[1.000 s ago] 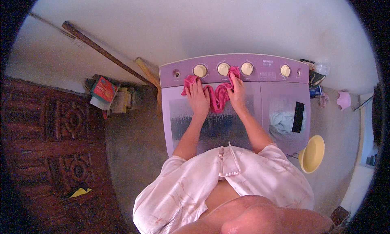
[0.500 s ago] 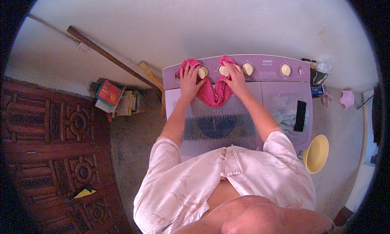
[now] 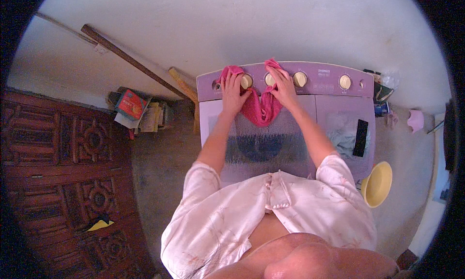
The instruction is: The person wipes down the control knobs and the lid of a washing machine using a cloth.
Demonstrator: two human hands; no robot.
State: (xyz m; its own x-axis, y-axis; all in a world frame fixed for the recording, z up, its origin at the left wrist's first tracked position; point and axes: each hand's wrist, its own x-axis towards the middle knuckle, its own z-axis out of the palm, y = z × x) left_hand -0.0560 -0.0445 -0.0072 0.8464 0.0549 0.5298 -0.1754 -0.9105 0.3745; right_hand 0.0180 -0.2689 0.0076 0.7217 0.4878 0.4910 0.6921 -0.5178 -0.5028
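A pink cloth (image 3: 261,109) hangs in a U between my hands, over the front edge of a purple twin-tub washing machine's control panel (image 3: 323,86). My left hand (image 3: 233,96) holds one end against the panel, its fingers bent over the cloth beside the leftmost cream knob (image 3: 246,81). With my right hand (image 3: 283,87) I press the other end next to the second cream knob (image 3: 269,79), which it partly covers. Below the cloth lies the machine's wet, see-through lid (image 3: 261,148).
Two more cream knobs, one at the middle (image 3: 300,79) and one at the right (image 3: 345,81), stand on the panel. A black phone-like slab (image 3: 360,138) lies on the right lid. A yellow basin (image 3: 377,184) stands at the right, and a red box (image 3: 131,104) tops a pile at the left.
My left hand and its end of the cloth have shifted right along the panel, uncovering a dark round spot at its left end. The right hand stays by the second knob.
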